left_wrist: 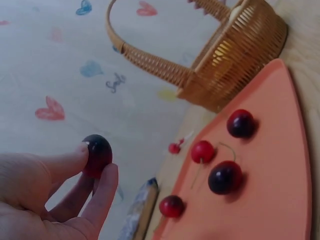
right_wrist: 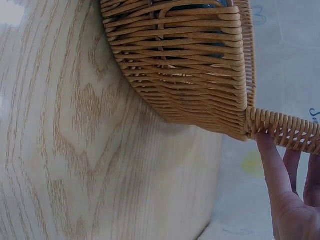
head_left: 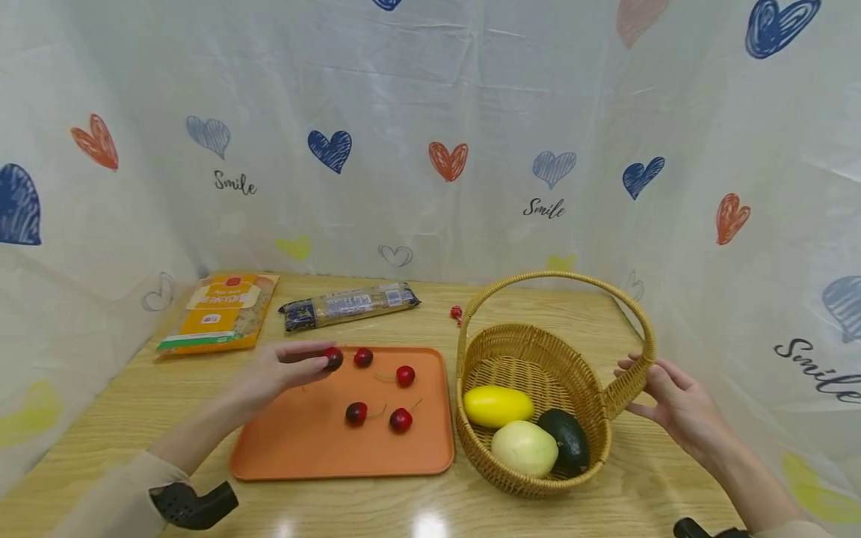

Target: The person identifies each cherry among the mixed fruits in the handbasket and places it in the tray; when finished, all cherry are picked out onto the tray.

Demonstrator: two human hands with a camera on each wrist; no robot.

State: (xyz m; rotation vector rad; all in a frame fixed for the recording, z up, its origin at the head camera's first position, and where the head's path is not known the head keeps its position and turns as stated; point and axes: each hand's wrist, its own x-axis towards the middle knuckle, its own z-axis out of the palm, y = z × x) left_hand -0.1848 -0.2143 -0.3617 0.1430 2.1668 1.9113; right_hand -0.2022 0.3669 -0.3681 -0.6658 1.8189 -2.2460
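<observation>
My left hand [head_left: 285,370] pinches a dark red cherry [head_left: 332,359] between thumb and fingertips, above the left part of the orange tray [head_left: 303,448]. Several more cherries [head_left: 400,420], some with thin stems, lie on that tray. In the left wrist view the held cherry [left_wrist: 97,156] is clear of the tray. To the right stands a wicker basket [head_left: 518,478] with a tall hoop handle. My right hand [head_left: 679,403] holds the lower right side of this handle; in the right wrist view the thumb touches the handle [right_wrist: 285,127]. Inside the basket lie a yellow oval fruit [head_left: 498,406], a pale green round one [head_left: 525,448] and a dark green one [head_left: 565,441].
Behind the tray lies a long clear packet [head_left: 350,305] with dark ends. An orange and yellow food bag [head_left: 218,314] is at the back left. A small red item [head_left: 456,312] sits behind the basket. A heart-printed curtain [head_left: 403,90] encloses the wooden table.
</observation>
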